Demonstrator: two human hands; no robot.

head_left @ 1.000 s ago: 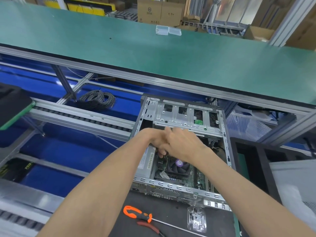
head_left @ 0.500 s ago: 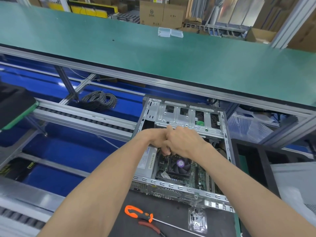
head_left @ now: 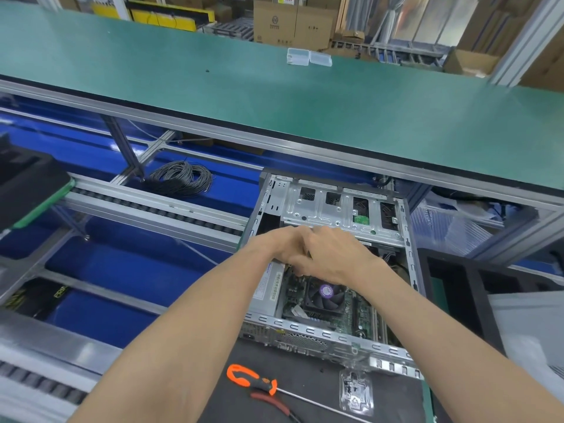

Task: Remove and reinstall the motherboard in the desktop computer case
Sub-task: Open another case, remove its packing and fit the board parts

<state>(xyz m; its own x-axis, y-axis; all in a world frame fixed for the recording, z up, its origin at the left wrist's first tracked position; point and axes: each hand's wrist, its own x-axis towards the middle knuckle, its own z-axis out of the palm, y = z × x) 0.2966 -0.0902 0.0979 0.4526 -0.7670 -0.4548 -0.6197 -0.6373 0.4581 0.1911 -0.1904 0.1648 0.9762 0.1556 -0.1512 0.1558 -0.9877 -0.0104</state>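
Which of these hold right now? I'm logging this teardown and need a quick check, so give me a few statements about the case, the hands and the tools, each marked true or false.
1. Both hands, left hand and right hand, are together inside the open computer case. True.
2. The orange-handled screwdriver is held in the right hand. False: it lies on the dark mat in front of the case.
3. The cooler fan sits on the motherboard in the case. True.
4. The coil of black cable lies inside the case. False: it lies outside, to the left, on the blue surface.
5. The clear plastic box sits on the green bench top. True.
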